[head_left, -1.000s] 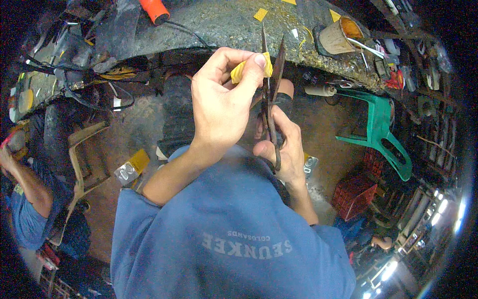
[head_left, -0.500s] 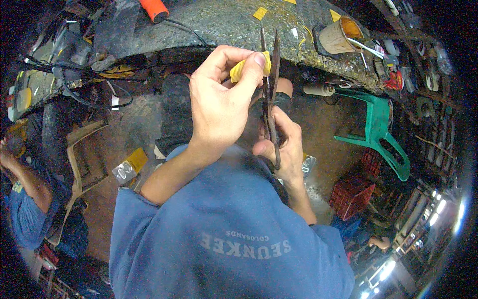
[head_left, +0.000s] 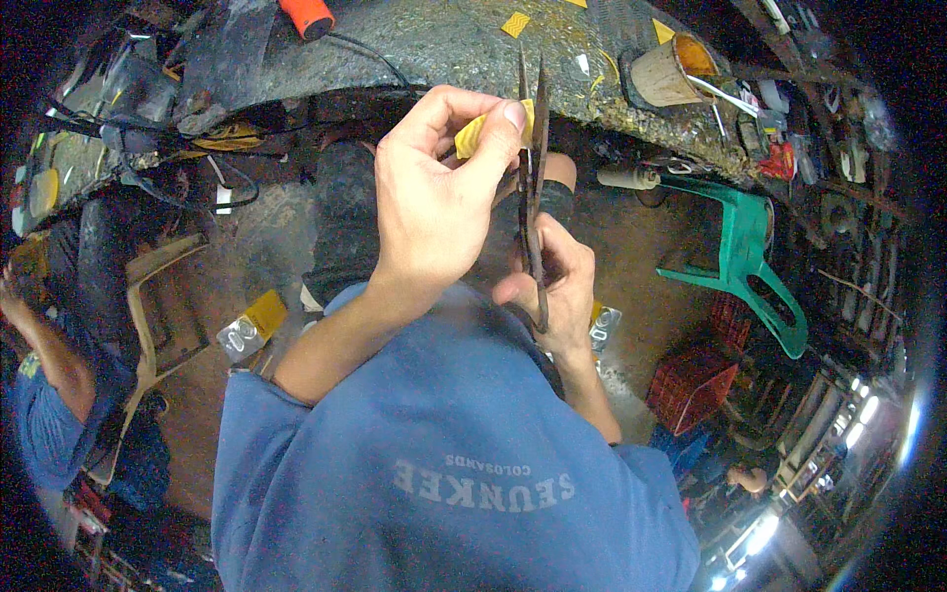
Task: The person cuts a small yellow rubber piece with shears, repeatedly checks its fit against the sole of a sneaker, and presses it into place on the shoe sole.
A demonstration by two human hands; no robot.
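Fingers of the right hand [head_left: 567,288] hold dark scissors [head_left: 534,189] by the handles, blades narrowly parted. Left hand [head_left: 429,202] pinches a small yellow piece [head_left: 471,137] between thumb and forefinger, at the blades; overlap unclear. Judged risk: thumb tip sits so close that a slip while closing could nick it; a loose pinch could let the piece twist. Beyond: workbench [head_left: 449,49] with a yellow scrap [head_left: 515,25].
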